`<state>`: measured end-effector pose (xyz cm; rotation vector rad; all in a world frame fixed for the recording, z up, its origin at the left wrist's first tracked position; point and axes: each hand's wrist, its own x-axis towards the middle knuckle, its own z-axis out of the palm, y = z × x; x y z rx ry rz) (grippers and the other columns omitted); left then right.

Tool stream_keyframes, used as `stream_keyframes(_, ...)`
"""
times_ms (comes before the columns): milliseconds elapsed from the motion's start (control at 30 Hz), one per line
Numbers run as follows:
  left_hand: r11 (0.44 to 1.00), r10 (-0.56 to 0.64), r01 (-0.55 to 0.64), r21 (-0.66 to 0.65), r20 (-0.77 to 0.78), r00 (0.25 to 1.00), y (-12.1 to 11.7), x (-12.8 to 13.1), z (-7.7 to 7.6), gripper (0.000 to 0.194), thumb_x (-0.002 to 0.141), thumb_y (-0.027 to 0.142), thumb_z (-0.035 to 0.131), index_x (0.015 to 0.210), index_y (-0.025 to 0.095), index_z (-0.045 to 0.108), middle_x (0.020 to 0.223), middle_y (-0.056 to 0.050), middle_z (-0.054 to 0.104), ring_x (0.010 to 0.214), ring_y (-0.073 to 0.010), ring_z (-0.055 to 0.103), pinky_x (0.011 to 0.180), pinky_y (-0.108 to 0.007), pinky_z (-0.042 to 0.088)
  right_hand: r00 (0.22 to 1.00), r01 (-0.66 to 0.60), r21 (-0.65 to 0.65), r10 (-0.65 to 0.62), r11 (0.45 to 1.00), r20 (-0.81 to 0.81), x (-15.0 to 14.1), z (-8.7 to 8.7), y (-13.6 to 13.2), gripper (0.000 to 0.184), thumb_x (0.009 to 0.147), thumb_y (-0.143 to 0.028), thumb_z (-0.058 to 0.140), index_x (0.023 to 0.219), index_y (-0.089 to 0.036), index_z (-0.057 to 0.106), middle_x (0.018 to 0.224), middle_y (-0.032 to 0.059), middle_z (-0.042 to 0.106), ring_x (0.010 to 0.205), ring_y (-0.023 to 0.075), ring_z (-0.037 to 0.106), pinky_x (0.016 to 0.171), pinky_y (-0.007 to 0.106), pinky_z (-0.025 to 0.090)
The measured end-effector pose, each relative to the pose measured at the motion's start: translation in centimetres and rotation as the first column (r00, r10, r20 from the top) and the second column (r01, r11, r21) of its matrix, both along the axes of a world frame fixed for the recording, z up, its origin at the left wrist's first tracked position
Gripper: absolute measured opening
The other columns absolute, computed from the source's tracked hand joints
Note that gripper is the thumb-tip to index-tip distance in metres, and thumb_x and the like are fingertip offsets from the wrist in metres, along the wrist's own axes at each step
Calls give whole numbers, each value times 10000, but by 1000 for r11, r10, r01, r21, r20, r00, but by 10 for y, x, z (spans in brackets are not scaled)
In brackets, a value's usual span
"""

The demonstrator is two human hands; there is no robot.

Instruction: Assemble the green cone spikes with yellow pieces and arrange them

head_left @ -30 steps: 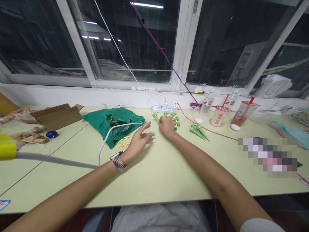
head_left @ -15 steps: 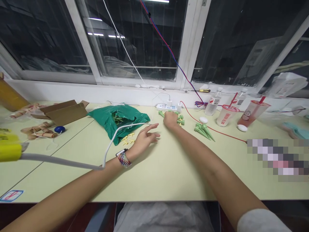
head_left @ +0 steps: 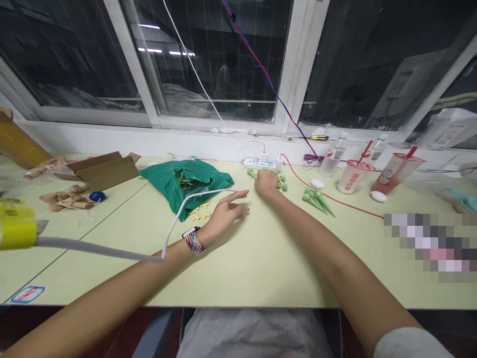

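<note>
Though it lies well apart from both hands, I note the wooden toy (head_left: 74, 200) with its blue ball (head_left: 97, 196) at the left of the frame, a cardboard box (head_left: 106, 172) just behind it. Left of centre, the green bag (head_left: 158, 180) lies torn open on the bench (head_left: 261, 273), green items showing inside. Small yellow pieces (head_left: 196, 218) are scattered at its lower right corner, near my left hand (head_left: 224, 213). That hand's grip is spread and I see nothing in it; whether it touches the bench I cannot tell.

Just right of the frame's centre, my right hand (head_left: 267, 183) reaches into a cluster of green pieces (head_left: 282, 187), some with yellow parts showing among them. Its fingers are curled under and turned away from me, so I cannot tell whether this grip pinches anything. I judge the step in hand to be handling or arranging that cluster. To my mind the next move calls for a light touch, with the neighbouring pieces left undisturbed and the power strip (head_left: 257, 163) behind not bumped. Farther right, green spikes (head_left: 319, 200) lie in a small pile, apart from the hand, beside a red wire (head_left: 345, 204).
</note>
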<state>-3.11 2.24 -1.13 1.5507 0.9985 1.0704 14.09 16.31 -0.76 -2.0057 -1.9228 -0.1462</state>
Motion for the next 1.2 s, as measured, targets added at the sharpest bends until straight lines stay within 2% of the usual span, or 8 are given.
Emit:
stream_keyframes(200, 995, -66, 73, 65, -108, 992, 7, 1, -10, 770, 893, 267, 627, 1613, 276, 354, 1362, -142, 655, 994, -222, 730, 877, -404, 602, 980, 34, 193, 6, 981, -201, 45, 35, -30, 298, 955, -242, 462, 1079, -202, 730, 1101, 115, 730, 968, 257, 669, 779, 329, 471)
stream_keyframes(367, 944, -64, 160, 287, -318, 946, 24, 15, -10, 645, 904, 163, 540, 1540, 252, 484, 1350, -113, 672, 1215, -257, 647, 1062, -444, 520, 906, -68, 362, 209, 930, -367, 94, 33, -74, 159, 863, -273, 561, 827, -213, 703, 912, 45, 750, 816, 216, 647, 717, 307, 426)
stream_keyframes(433, 896, 45, 181, 405, -488, 871, 43, 25, -9, 615, 880, 74, 496, 1480, 196, 549, 1413, -139, 620, 1296, -265, 587, 1154, -448, 441, 874, -115, 396, 282, 911, -395, 104, 23, -90, 140, 848, -269, 571, 792, -213, 686, 868, 30, 740, 741, 195, 622, 692, 304, 416)
stream_keyframes(533, 853, 302, 162, 496, -723, 622, 82, 44, -4, 702, 817, -27, 490, 1490, 169, 516, 1532, -163, 493, 1410, -280, 466, 1188, -420, 393, 841, -143, 421, 334, 896, -425, 113, 9, -111, 135, 847, -272, 566, 780, -216, 670, 830, 22, 721, 660, 174, 575, 666, 308, 411)
stream_keyframes(667, 865, 372, 110, 490, -772, 515, 135, 62, 7, 780, 803, -54, 530, 1541, 187, 451, 1646, -192, 325, 1508, -365, 302, 1211, -519, 319, 819, -155, 442, 365, 884, -443, 118, -1, -128, 129, 845, -273, 564, 774, -218, 657, 785, 22, 697, 615, 166, 529, 643, 313, 407)
stream_keyframes(833, 913, 323, 103, 395, -853, 409, 181, 66, 16, 652, 858, 99, 675, 1484, 205, 528, 1463, -212, 528, 1336, -400, 515, 1075, -523, 457, 799, -151, 424, 363, 893, -480, 120, -3, -131, 127, 843, -269, 568, 771, -218, 659, 769, 8, 684, 615, 156, 526, 626, 300, 398)
stream_keyframes(1000, 916, 291, 164, 368, -886, 362, 198, 60, 12, 362, 991, 355, 630, 1305, 174, 622, 1342, -121, 619, 1171, -260, 630, 995, -493, 546, 788, -141, 425, 362, 894, -498, 118, -2, -130, 138, 846, -276, 563, 768, -217, 660, 764, 17, 693, 618, 160, 542, 622, 297, 396)
stream_keyframes(1200, 907, 309, 176, 382, -889, 338, 198, 55, 8, 332, 997, 360, 623, 1274, 177, 635, 1310, -116, 634, 1122, -240, 648, 954, -458, 570, 791, -136, 406, 346, 904, -504, 117, -4, -129, 137, 842, -287, 571, 769, -221, 665, 733, 13, 688, 617, 166, 554, 603, 295, 387)
